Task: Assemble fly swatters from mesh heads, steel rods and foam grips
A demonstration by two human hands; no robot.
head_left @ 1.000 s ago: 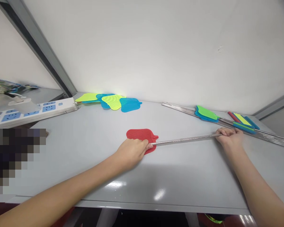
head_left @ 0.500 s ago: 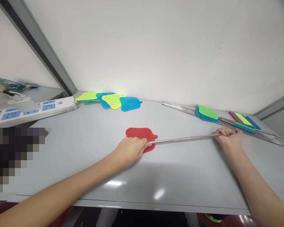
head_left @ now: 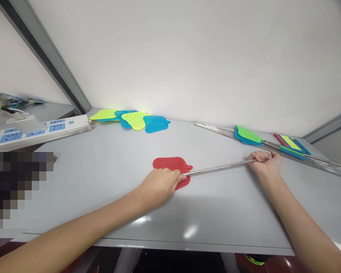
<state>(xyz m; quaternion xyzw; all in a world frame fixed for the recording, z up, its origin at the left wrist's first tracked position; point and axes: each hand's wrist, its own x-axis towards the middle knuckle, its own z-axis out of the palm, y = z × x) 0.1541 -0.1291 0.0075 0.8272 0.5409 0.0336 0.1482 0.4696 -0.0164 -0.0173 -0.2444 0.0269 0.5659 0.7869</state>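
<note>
The fingers [head_left: 262,156] of the right hand [head_left: 266,163] are curling tightly around a steel rod [head_left: 221,168], and the fingers [head_left: 173,176] of the left hand [head_left: 158,185] are pressing together over the neck of a red plastic fly swatter [head_left: 170,163]. This swatter is lying flat on a grey table [head_left: 102,167], with the rod reaching its neck. Blue and yellow swatters [head_left: 156,124] are lying farther back.

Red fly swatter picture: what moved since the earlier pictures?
The right hand moved left toward the red plastic fly swatter head, gripping the thin steel rod. The head shifted slightly right under the left hand. The other plastic swatter heads stayed put.
</note>
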